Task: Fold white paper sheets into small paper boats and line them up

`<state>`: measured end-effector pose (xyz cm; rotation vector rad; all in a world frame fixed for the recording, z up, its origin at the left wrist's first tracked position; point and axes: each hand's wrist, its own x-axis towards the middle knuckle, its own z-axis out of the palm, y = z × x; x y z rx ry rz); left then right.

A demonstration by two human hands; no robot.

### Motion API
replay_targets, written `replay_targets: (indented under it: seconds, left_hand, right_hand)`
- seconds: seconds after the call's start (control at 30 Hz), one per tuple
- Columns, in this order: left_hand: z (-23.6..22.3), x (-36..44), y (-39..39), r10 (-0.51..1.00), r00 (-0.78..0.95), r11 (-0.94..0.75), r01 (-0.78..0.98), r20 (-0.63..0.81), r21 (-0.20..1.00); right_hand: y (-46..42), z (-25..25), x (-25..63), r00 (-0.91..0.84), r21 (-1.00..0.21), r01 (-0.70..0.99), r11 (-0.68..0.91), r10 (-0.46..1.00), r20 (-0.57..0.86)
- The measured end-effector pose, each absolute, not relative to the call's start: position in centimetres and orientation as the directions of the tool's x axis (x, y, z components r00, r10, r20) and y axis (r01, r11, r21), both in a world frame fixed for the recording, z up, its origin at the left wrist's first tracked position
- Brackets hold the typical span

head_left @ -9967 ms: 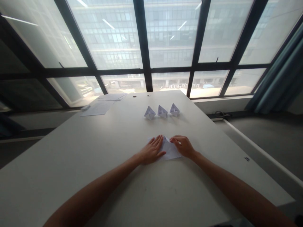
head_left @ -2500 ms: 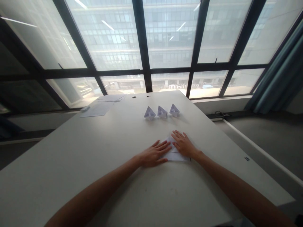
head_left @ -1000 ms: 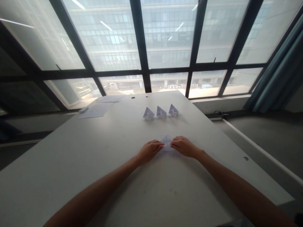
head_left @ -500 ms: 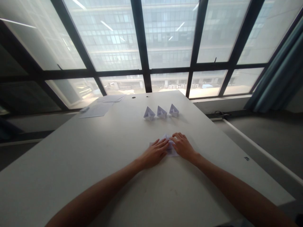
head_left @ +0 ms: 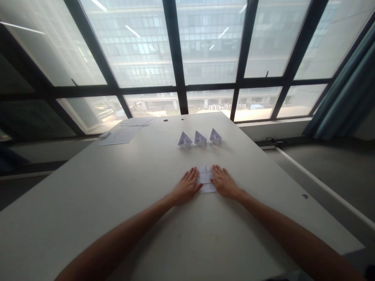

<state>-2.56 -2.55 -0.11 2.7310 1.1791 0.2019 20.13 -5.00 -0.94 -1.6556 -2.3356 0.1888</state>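
A small folded white paper (head_left: 205, 178) lies flat on the white table (head_left: 117, 195) in front of me. My left hand (head_left: 187, 186) rests flat on its left side with the fingers stretched out. My right hand (head_left: 223, 182) lies flat on its right side, fingers also extended. Only the middle strip of the paper shows between the two hands. Farther back stand three finished folded paper boats (head_left: 200, 138) in a row.
Loose white sheets (head_left: 123, 132) lie at the table's far left corner, with a small object beside them. Large windows with dark frames rise behind the table. A blue curtain (head_left: 345, 97) hangs at the right. The table's right edge drops to a grey floor.
Both hands had pinched and worked the folded paper; now they have slid apart and lie flat on either side, pressing it down. The paper looks narrower than before.
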Motion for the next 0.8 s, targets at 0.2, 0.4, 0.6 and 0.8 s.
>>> replay_targets:
  seconds: [0.2,0.4,0.6,0.8]
  left_hand:
    - [-0.7,-2.6,-2.0,0.815,0.565,-0.577,0.768,0.129,0.277]
    - [-0.3,-2.5,-1.9,0.840,0.498,-0.542,0.750,0.215,0.379]
    - [0.0,-2.3,-1.7,0.852,0.427,-0.524,0.713,0.304,0.465]
    - [0.7,-3.1,-0.7,0.889,0.341,-0.458,0.628,0.306,0.629]
  right_hand:
    - [-4.4,-0.3,21.4,-0.204,-0.340,0.895,0.287,0.944,0.261]
    - [-4.5,0.5,21.5,-0.200,-0.395,0.864,0.311,0.934,0.297]
    - [-4.8,0.5,21.1,-0.225,-0.493,0.769,0.408,0.893,0.389]
    - [-5.1,1.0,21.1,-0.242,-0.547,0.648,0.530,0.824,0.512]
